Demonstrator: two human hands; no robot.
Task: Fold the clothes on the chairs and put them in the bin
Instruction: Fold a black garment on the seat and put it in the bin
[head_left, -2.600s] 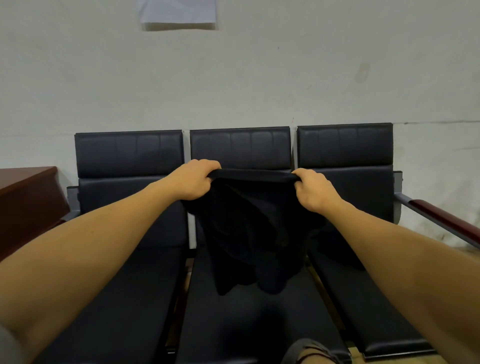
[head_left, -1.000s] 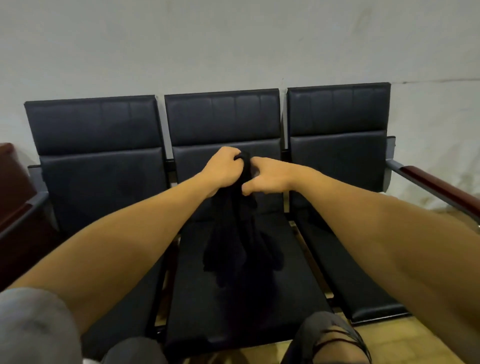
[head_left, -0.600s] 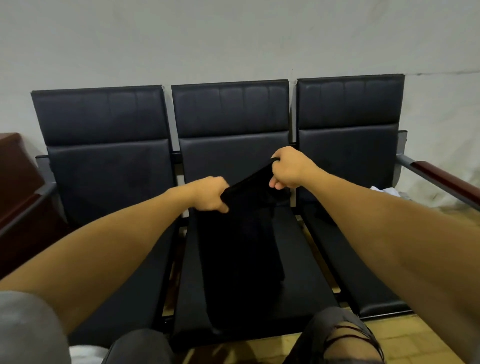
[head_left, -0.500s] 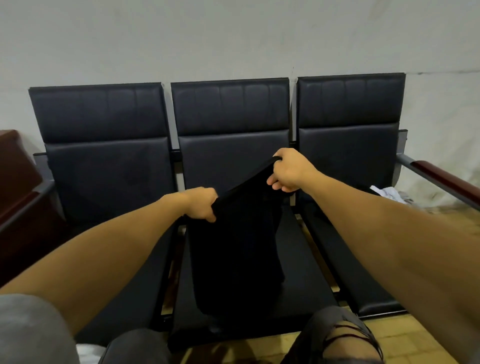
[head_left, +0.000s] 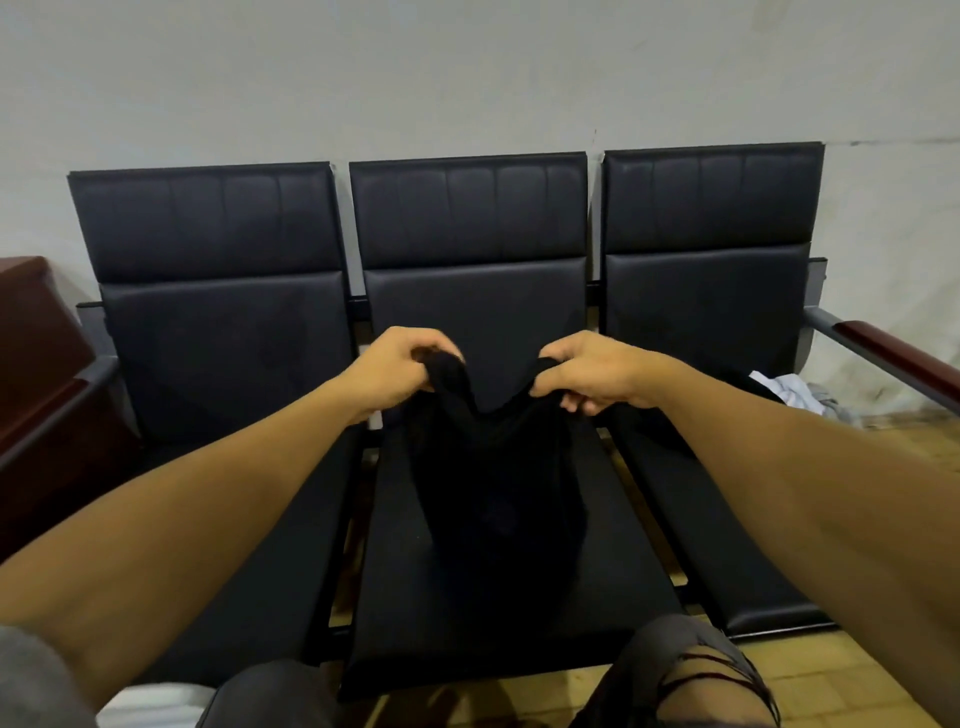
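left hand (head_left: 396, 370) and right hand (head_left: 592, 375) each pinch a top corner of the limp black cloth garment (head_left: 496, 493), mid-frame, hanging over the middle black padded chair (head_left: 472, 291).

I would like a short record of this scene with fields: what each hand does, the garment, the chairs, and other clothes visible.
left hand: left hand grips the top edge of the black garment
right hand: right hand grips the same top edge, apart from the left
garment: hangs over the middle chair, edge sagging between the hands
chairs: three black seats in a row
other clothes: pale cloth beyond the right chair
bin: not in view
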